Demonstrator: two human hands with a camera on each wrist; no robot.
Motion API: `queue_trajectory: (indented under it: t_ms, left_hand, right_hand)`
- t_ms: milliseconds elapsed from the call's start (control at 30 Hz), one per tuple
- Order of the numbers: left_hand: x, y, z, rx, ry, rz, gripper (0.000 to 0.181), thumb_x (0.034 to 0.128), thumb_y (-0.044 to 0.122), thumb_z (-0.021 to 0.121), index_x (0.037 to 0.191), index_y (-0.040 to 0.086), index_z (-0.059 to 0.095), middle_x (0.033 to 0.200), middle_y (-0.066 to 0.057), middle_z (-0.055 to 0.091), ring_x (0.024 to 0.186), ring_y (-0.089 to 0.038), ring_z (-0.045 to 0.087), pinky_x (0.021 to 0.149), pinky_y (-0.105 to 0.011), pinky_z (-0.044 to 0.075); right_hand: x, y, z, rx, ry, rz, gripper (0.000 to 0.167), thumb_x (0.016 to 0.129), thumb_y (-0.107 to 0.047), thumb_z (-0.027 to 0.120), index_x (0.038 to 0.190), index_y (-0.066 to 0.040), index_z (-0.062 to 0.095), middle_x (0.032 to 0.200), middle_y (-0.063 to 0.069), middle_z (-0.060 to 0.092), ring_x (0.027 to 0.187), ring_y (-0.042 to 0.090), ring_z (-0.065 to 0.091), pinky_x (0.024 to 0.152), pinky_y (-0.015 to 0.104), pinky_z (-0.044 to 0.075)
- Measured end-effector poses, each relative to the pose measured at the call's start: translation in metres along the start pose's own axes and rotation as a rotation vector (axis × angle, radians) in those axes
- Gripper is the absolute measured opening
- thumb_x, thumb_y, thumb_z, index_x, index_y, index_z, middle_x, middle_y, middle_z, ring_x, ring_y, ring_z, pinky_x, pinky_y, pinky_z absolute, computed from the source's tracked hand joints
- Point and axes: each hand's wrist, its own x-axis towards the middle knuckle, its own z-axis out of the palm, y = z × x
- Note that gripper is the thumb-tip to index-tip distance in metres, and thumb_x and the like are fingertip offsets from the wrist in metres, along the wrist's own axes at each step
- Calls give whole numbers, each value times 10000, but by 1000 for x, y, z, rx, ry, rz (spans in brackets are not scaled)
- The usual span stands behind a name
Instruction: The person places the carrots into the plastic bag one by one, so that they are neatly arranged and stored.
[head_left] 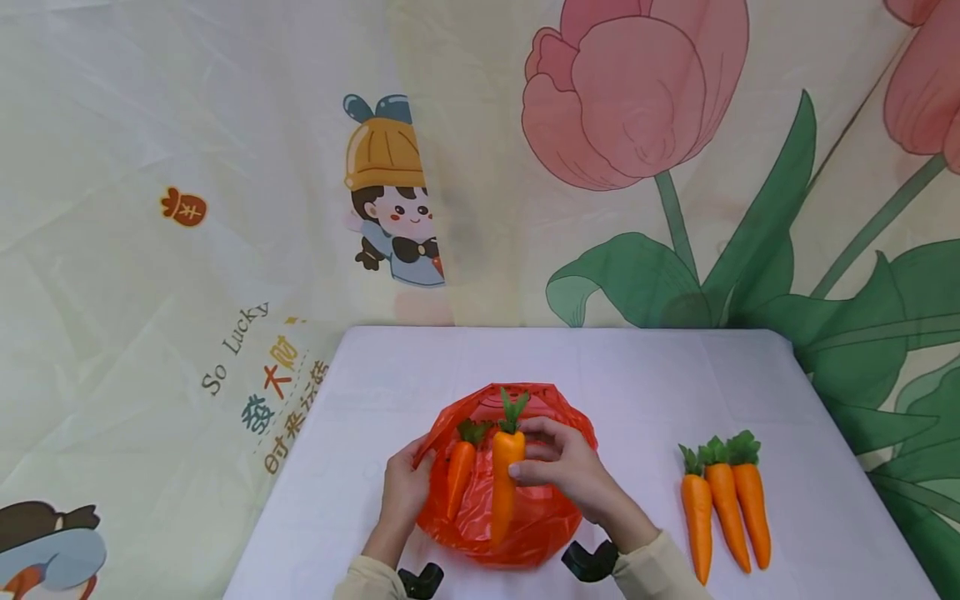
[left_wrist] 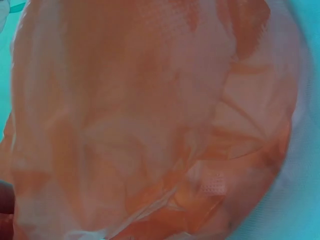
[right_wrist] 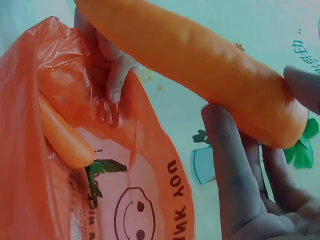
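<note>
A red plastic bag (head_left: 540,533) with a printed smiley face lies open on the table. My left hand (head_left: 407,483) pinches its rim on the left side; in the right wrist view those fingers show at the bag's edge. Inside the bag lies one carrot (head_left: 461,479) with green leaves. Above the opening, my right hand (head_left: 566,467) holds a second carrot (right_wrist: 210,65) between thumb and fingers, leaves up and tip down in the head view. The left wrist view is filled mostly by the bag's thin plastic (left_wrist: 150,125), with a bit of finger at the lower left edge.
Three carrots (head_left: 724,508) lie side by side to the right of the bag on the white tabletop (head_left: 630,375). Behind the table hangs a printed cloth (head_left: 480,167) with tulips and cartoon figures. Black straps (head_left: 590,561) sit by both wrists.
</note>
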Motion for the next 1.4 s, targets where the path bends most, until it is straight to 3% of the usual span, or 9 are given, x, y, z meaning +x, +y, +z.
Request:
queue_trajectory:
  t_ms: [333, 500, 833, 1133, 1400]
  left_hand:
    - [0, -3, 2, -3, -5, 5, 368, 1054, 91, 522, 1411, 24, 577, 1351, -172, 622, 1209, -358, 602, 1012, -502, 491]
    - [0, -2, 2, -16, -13, 1, 373, 1055, 91, 520, 1419, 29, 570, 1352, -166, 621, 1194, -346, 610, 1000, -495, 503]
    - [0, -2, 2, -9, -11, -1, 372, 1055, 88, 519, 1416, 15, 568, 1351, -174, 619, 1201, -351, 602, 1012, -503, 493]
    - [-1, -2, 3, -11, -5, 15, 364, 1056, 90, 516, 1404, 2, 577, 1342, -184, 623, 1187, -353, 606, 1018, -513, 489]
    - [0, -3, 4, -15, -14, 5, 372, 1056, 92, 515, 1416, 15, 570, 1353, -172, 618, 1186, -338, 609, 1006, -496, 500]
  right_hand:
    - [26, 19, 8, 54, 110, -70, 613, 877, -192, 812, 1377, -10, 507, 1291, 189, 579, 1072, 317, 690, 835, 487, 594]
    - [38, 38, 9, 52, 138, -45, 632, 891, -206, 801, 1406, -4, 496, 1271, 189, 587, 1055, 298, 692, 840, 498, 590]
    - [57, 68, 13, -119, 178, 49, 591, 875, -213, 818, 1362, -9, 552, 1206, 139, 590, 969, 242, 672, 805, 449, 611]
    - [66, 85, 12, -250, 208, 77, 531, 862, -253, 831, 1277, -18, 597, 1095, 97, 643, 870, 221, 665, 710, 379, 625]
    - [76, 97, 16, -400, 248, 95, 525, 872, -265, 820, 1291, -31, 608, 1066, 68, 632, 775, 214, 624, 652, 326, 601]
